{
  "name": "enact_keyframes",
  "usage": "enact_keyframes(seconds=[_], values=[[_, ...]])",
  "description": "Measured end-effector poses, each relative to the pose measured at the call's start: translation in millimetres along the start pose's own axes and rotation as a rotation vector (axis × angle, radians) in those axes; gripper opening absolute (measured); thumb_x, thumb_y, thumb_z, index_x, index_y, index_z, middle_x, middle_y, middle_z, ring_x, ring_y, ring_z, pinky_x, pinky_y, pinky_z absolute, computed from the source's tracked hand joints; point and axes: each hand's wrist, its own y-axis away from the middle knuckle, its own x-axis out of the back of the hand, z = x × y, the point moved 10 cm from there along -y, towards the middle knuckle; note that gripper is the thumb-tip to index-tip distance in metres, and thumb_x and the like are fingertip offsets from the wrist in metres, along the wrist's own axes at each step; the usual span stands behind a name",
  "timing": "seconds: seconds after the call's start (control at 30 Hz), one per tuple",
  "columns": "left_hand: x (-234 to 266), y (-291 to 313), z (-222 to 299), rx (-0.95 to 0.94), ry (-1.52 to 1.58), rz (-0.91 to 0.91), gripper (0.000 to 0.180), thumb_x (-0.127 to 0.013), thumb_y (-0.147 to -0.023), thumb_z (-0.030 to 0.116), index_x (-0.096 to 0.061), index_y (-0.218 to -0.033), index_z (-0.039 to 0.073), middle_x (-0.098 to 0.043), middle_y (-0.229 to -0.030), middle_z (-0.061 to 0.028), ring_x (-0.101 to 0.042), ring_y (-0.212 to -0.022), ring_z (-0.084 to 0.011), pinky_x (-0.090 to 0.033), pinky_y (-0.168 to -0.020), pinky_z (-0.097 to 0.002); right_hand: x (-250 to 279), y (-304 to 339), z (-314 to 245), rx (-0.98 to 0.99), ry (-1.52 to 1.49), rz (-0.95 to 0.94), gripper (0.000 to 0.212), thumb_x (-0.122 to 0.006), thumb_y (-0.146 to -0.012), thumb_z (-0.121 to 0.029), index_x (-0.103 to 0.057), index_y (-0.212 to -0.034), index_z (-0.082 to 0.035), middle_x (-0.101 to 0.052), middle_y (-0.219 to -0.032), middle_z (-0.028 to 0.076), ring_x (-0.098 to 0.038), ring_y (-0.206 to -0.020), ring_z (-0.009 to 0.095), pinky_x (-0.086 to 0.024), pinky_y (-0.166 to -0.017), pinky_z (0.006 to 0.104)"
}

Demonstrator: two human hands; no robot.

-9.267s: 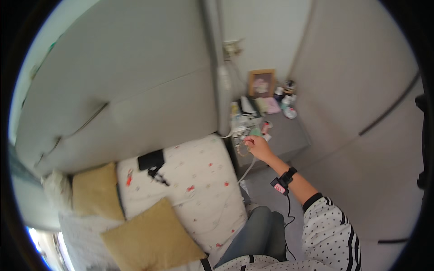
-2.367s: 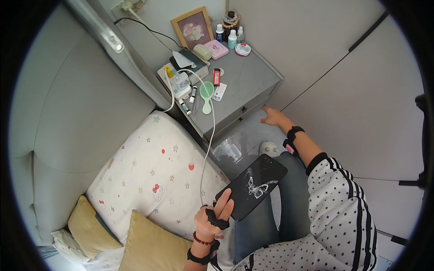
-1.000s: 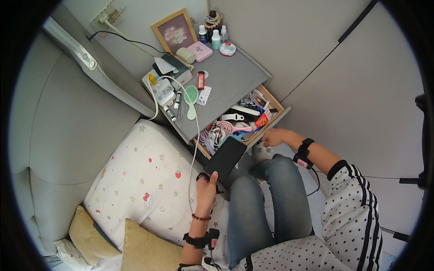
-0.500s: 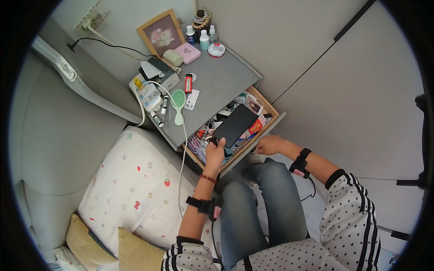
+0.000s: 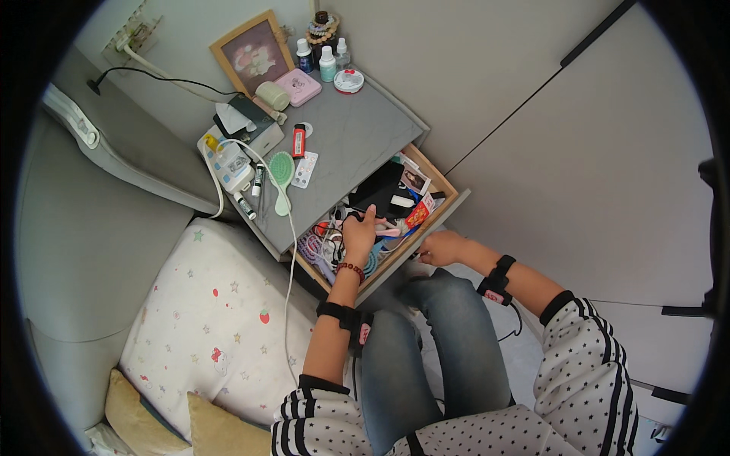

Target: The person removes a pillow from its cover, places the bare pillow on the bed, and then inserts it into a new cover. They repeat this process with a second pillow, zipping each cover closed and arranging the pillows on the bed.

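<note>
Soft, even light leaves faint shadows on the worktop (image 5: pixel 353 140); darkness gathers between bed (image 5: pixel 255 361) and drawer (image 5: pixel 442 219). Focus is fairly crisp centrally, while the headboard (image 5: pixel 84 205) bends toward a black, rounded border.

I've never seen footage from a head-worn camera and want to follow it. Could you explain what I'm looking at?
There's no machine here, just a person's two bare hands, with black straps on the forearms. A wide fisheye camera on the head looks down, so straight edges bend near the rim.

On the bedside table lie a green hairbrush and a pink box, among other items. Its drawer is open and cluttered. The left hand is inside, at the near end of a black phone; its grip is hidden. The right hand is at the drawer's front; what its fingers hold isn't clear.
</note>
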Motion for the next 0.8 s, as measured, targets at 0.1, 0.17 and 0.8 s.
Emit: enact_keyframes(seconds=[0.1,0.17,0.8], values=[[-9.9,-2.8,-0.9,0.026,0.007,-0.032,0.038,-0.06,-0.094,0.029,-0.058,-0.081,-0.008,-0.07,-0.076,-0.0147,-0.054,-0.057,-0.0111,-0.042,-0.055,-0.0253,-0.4,0.4,3.3,-0.02,-0.018,0.001,0.025,-0.06,-0.085,-0.033,-0.07,-0.094,-0.012,-0.067,-0.083,0.015,-0.065,-0.08,0.034,-0.051,-0.071,0.0442],[-16.7,3.7,-4.3,0.077,0.028,-0.061,0.038,-0.061,-0.093,0.027,-0.059,-0.083,-0.009,-0.07,-0.076,-0.0149,-0.054,-0.06,-0.0106,-0.042,-0.054,-0.0255,1.9,1.4,2.0,-0.022,-0.006,0.008,0.026,-0.06,-0.085,-0.034,-0.07,-0.094,-0.012,-0.067,-0.083,0.015,-0.065,-0.081,0.034,-0.051,-0.072,0.044],[-82.9,98.9,40.6,0.304,0.356,-0.393,0.033,-0.062,-0.088,0.04,-0.064,-0.104,0.012,-0.07,-0.098,0.0003,-0.056,-0.078,-0.0075,-0.037,-0.066,-0.0265,26.9,46.3,36.0,-0.393,-1.84,0.344,0.016,-0.056,-0.085,-0.019,-0.056,-0.081,-0.004,-0.051,-0.057,0.004,-0.043,-0.044,0.008,-0.028,-0.037,0.0207]])
